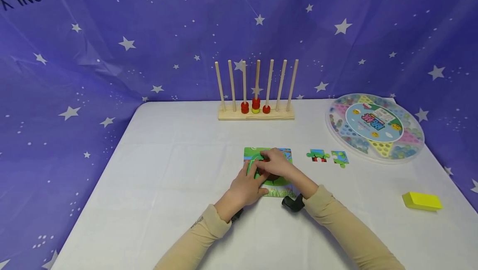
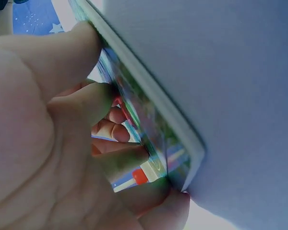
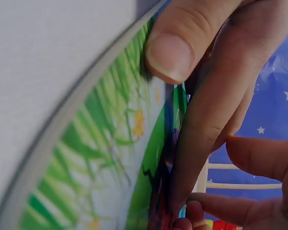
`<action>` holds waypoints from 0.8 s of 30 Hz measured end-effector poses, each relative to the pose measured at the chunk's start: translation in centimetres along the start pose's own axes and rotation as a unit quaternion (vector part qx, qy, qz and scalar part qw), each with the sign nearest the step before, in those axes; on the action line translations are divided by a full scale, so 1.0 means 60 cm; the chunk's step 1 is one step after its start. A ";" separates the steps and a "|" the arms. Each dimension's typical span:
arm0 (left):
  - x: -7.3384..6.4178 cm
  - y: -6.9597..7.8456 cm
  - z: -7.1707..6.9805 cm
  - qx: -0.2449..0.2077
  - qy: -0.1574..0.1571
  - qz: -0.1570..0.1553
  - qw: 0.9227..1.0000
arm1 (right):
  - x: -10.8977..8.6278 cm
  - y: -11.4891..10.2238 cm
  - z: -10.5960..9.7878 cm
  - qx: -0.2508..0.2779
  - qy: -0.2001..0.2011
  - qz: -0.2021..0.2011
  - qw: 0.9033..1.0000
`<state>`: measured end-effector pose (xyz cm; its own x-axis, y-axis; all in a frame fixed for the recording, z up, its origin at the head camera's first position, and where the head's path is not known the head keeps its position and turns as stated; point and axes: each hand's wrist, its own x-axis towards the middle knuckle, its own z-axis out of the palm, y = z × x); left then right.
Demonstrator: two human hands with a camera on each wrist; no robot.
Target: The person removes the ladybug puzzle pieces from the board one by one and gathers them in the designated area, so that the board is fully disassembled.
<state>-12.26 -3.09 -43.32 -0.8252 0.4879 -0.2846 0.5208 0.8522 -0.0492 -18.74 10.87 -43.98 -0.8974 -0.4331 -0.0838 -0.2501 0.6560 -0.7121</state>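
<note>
My left hand (image 1: 244,187) lies across a thin, square jigsaw board (image 1: 278,190) printed with green grass and a dark red shape on a green ground. Its fingers are stretched out and spread wide, pressing on the picture, with the thumb down by the grassy lower edge. My right hand (image 1: 278,164) comes over the upper right of the same board, fingers bent down to the dark red part, close against my left fingers — whether they pinch a piece there, I cannot tell.

The board sits in front of me on a white cloth-covered table (image 1: 168,158). Just to its right lie two loose, interlocking jigsaw pieces, one green, blue and red (image 1: 318,155), the other green and blue (image 1: 340,158), near each other but apart.

Behind the board stands a pale wooden rack (image 1: 231,116) with seven upright pegs; red beads sit on three of them, and a yellow one at the foot of the middle peg. Farther right are a round, clear plastic case (image 1: 374,122) of coloured marbles and — nearer me — a bright yellow rectangular block (image 1: 422,201).
</note>
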 end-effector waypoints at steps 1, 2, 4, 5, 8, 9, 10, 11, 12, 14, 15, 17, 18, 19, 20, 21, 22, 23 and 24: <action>0.000 0.000 0.000 0.004 0.002 0.002 1.000 | 0.000 0.001 0.000 0.017 -0.001 0.007 1.000; -0.001 0.000 0.000 0.008 0.003 0.004 1.000 | -0.001 0.001 0.000 0.034 -0.001 0.020 0.999; -0.001 -0.001 0.000 0.019 0.006 0.009 1.000 | -0.002 0.003 0.000 0.062 -0.002 0.040 0.997; -0.001 -0.001 0.001 0.024 0.007 0.011 1.000 | -0.002 0.003 -0.001 0.075 -0.005 0.050 0.996; 0.000 -0.001 0.000 0.036 0.010 0.015 0.999 | -0.002 0.003 -0.003 0.112 -0.010 0.071 0.991; 0.001 -0.002 0.000 0.039 0.011 0.017 0.999 | -0.002 0.003 -0.003 0.123 -0.011 0.074 0.990; 0.001 -0.002 0.000 0.040 0.011 0.017 0.999 | -0.002 0.004 -0.004 0.134 -0.013 0.078 0.988; 0.001 -0.002 0.000 0.039 0.012 0.017 0.999 | -0.002 0.003 -0.004 0.147 -0.014 0.086 0.985; 0.002 -0.002 0.000 0.037 0.011 0.017 0.999 | -0.002 0.003 -0.005 0.158 -0.016 0.089 0.983; 0.002 -0.003 0.000 0.033 0.010 0.016 0.999 | -0.001 0.002 -0.006 0.174 -0.018 0.097 0.980; 0.003 -0.003 -0.001 0.029 0.008 0.015 0.999 | -0.001 0.002 -0.006 0.180 -0.019 0.100 0.979; 0.003 -0.004 -0.001 0.022 0.006 0.014 1.000 | 0.000 0.000 -0.008 0.186 -0.019 0.102 0.977; 0.003 -0.004 -0.001 0.021 0.005 0.013 1.000 | 0.001 0.001 -0.008 0.189 -0.019 0.102 0.977; 0.003 -0.004 -0.001 0.022 0.006 0.014 1.000 | 0.001 0.001 -0.009 0.190 -0.020 0.098 0.977; 0.003 -0.005 0.000 0.025 0.007 0.015 1.000 | 0.002 0.001 -0.010 0.193 -0.021 0.097 0.976; 0.004 -0.005 0.000 0.027 0.007 0.017 0.999 | 0.002 0.001 -0.010 0.197 -0.021 0.096 0.975; 0.004 -0.005 0.001 0.029 0.008 0.018 0.999 | 0.003 0.002 -0.011 0.201 -0.022 0.094 0.975; 0.005 -0.005 0.001 0.031 0.009 0.020 0.999 | 0.003 0.003 -0.011 0.204 -0.022 0.095 0.974; 0.005 -0.005 0.002 0.032 0.010 0.022 0.999 | 0.003 0.003 -0.011 0.207 -0.022 0.094 0.973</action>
<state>-12.62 -3.21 -43.52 -0.8057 0.5281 -0.2683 0.5685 0.8167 -0.0996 -19.17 11.32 -43.69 -0.8947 -0.3609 -0.2631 0.0938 0.4242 -0.9007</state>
